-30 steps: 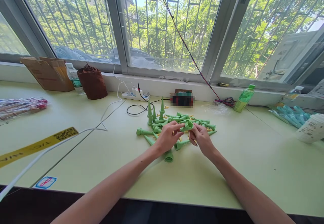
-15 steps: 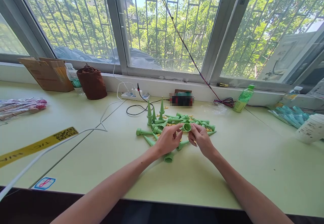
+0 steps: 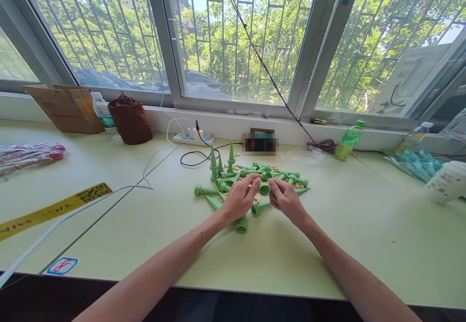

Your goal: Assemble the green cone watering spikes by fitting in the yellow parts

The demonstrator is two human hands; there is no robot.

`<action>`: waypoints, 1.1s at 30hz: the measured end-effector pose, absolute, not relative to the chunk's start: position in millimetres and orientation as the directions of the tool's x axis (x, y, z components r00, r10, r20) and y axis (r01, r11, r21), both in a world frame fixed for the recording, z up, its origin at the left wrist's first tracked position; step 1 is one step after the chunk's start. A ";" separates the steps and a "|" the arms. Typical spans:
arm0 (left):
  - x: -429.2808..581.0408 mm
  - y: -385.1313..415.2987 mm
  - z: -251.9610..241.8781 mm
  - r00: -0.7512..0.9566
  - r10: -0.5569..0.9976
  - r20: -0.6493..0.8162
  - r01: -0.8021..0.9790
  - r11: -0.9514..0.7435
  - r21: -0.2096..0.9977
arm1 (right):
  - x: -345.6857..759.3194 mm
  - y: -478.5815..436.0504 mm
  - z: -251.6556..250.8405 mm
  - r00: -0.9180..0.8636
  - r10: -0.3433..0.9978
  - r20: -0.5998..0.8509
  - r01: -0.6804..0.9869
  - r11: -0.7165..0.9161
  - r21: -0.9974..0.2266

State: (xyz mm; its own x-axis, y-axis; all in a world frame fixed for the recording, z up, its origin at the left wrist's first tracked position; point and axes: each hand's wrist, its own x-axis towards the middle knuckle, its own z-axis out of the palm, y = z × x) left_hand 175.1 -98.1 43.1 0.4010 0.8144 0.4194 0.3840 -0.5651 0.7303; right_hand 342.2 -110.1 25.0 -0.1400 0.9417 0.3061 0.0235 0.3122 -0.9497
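Between my hands is a green plastic watering spike (image 3: 264,189), its round open end facing me and the rest of it hidden. My left hand (image 3: 240,198) has thumb and fingers bent in at the spike's left side. On the other side my right hand (image 3: 286,196) pinches at it, fingers curled. Under and behind them lies a loose pile of similar green spikes (image 3: 287,175) mixed with small yellow parts (image 3: 301,182). A few spikes (image 3: 213,164) stand point-up at the pile's back left. One more spike (image 3: 241,226) lies below my left wrist, open end towards me.
On the pale table (image 3: 291,259), a white cable (image 3: 134,186) with a yellow tag (image 3: 54,210) crosses the left. Along the window stand a cardboard box (image 3: 65,110), a brown drawstring bag (image 3: 130,120), a power strip (image 3: 192,138) and a green bottle (image 3: 349,141). A white cup (image 3: 447,181) stands at right.
The held spike has moved slightly down and left, its open end now lower between my fingertips. My hands have shifted only a little. The view has drifted slightly.
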 end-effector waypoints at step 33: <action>174.4 -94.6 34.8 0.492 0.696 0.523 0.328 -0.704 0.629 | 345.8 -101.8 13.8 -0.009 0.946 0.324 0.286 0.313 -0.906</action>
State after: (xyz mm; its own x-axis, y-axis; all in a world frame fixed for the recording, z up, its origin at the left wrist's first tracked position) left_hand 174.4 -94.6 34.8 0.4918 0.6964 0.5226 0.3283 -0.7042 0.6295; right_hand 345.8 -101.8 13.8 -0.0087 0.9461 0.3237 0.2865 0.3125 -0.9057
